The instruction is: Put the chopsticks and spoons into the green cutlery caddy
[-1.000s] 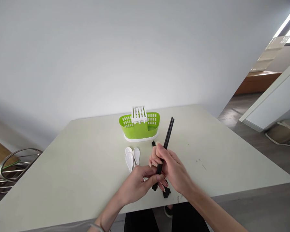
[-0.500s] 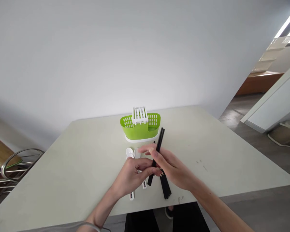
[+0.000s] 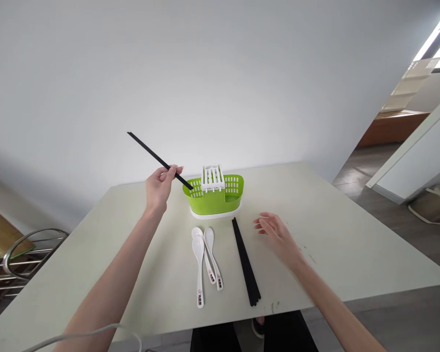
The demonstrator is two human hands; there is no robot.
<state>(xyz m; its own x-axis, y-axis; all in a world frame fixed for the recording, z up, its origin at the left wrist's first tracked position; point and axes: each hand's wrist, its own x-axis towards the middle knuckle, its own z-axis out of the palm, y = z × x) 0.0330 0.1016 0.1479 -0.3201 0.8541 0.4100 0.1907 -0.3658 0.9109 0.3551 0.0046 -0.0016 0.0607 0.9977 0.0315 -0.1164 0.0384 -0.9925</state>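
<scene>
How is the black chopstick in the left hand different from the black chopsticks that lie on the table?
The held chopstick is up in the air, gripped by the left hand, tilted, with its lower end at the green basket; the bundle of chopsticks lies flat on the table, touched by no hand. The held chopstick is single; the bundle is several, side by side. Both are black, thin and straight.
</scene>
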